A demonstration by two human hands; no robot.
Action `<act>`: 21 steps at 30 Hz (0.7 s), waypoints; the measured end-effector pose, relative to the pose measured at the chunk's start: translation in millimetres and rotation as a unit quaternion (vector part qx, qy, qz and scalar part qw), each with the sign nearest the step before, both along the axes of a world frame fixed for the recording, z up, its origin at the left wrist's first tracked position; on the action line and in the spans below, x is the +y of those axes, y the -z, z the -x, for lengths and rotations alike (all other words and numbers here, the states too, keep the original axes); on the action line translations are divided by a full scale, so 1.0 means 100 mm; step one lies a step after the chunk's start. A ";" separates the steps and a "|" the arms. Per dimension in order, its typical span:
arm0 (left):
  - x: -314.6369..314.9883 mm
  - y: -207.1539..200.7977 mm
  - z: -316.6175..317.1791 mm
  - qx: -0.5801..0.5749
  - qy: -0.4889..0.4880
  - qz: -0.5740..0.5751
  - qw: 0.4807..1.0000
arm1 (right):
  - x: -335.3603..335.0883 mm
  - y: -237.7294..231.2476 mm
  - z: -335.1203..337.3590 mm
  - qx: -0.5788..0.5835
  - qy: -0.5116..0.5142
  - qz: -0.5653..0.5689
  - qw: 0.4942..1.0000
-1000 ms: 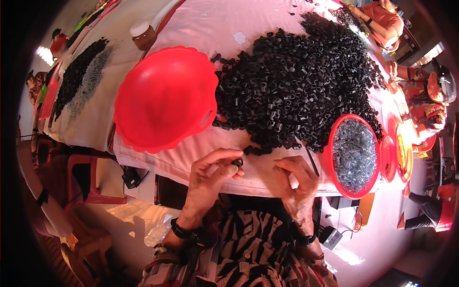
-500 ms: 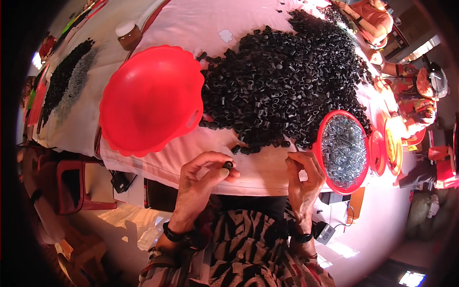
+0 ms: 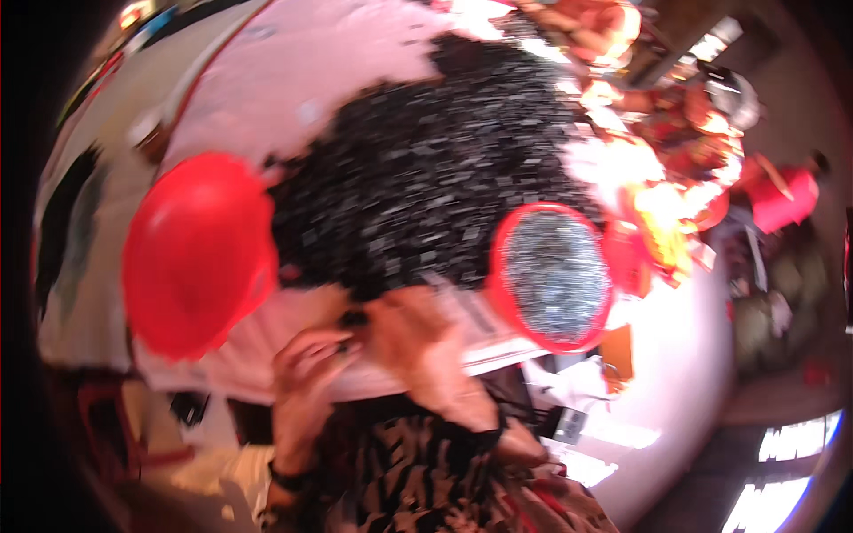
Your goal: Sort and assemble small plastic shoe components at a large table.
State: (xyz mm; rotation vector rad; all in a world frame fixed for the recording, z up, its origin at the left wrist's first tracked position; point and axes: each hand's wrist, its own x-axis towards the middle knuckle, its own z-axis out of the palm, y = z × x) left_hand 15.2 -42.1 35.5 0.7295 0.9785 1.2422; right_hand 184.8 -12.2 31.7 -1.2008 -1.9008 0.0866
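In the blurred head view both forearms rise from the lower edge. The left hand (image 3: 306, 369) pinches a small black piece (image 3: 353, 318) beside the right hand (image 3: 418, 342), whose grip I cannot tell. The black pile (image 3: 426, 178) lies just beyond them.

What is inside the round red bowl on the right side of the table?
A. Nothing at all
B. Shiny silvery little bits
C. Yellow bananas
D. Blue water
B: the round red plastic bowl on the right is filled with a grey, glittering heap of small silvery pieces, though blur hides what they are.
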 end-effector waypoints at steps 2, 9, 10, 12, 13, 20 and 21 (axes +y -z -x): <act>-0.04 0.05 0.07 0.039 -0.031 0.018 0.999 | 0.06 0.02 0.14 0.013 -0.026 0.023 0.999; 0.02 0.12 0.05 0.021 0.003 -0.002 1.000 | 0.05 0.13 0.10 -0.061 0.013 0.051 0.997; 0.03 0.09 0.04 0.026 0.004 -0.006 1.000 | 0.06 0.14 0.11 -0.076 0.013 0.058 0.995; -0.01 0.04 0.03 0.006 -0.016 0.010 1.000 | 0.05 0.11 0.11 -0.079 0.011 0.051 0.996; -0.03 0.04 0.02 0.009 -0.023 0.010 1.000 | 0.04 0.10 0.11 -0.087 0.011 0.046 0.995; 0.00 0.02 -0.05 0.010 -0.006 0.017 1.000 | 0.09 0.05 0.03 -0.020 0.020 -0.029 0.999; 0.01 0.02 -0.07 -0.010 -0.007 0.016 1.000 | 0.09 0.01 -0.02 0.003 0.016 -0.066 0.998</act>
